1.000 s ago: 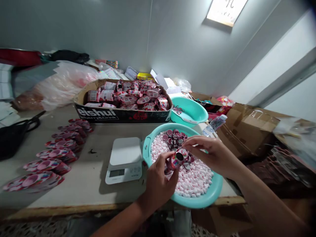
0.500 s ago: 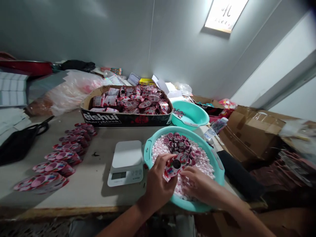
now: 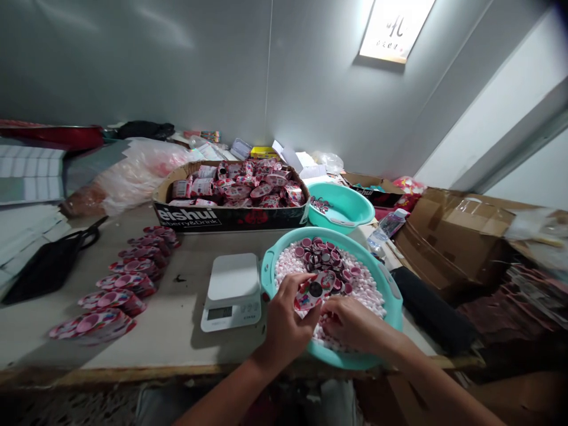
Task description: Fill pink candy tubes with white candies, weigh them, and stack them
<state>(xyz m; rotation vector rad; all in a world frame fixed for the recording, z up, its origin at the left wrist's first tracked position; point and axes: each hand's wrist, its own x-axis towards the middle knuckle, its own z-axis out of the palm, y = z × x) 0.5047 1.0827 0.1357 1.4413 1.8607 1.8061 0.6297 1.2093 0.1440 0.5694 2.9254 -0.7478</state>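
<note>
In front of me stood a long table, its pale tabletop (image 3: 173,346) bound by a wooden front edge (image 3: 133,371). Behind it rose smooth grey wall panels (image 3: 133,71), joined at a thin vertical seam (image 3: 268,71) and catching a soft sheen of light. High to the right, a bright rectangular panel (image 3: 394,29) carried dark brush characters. Farther right ran a white wall (image 3: 519,77), crossed by a grey diagonal frame (image 3: 510,139). Below the table's edge, I could see a speckled floor (image 3: 66,405).
</note>
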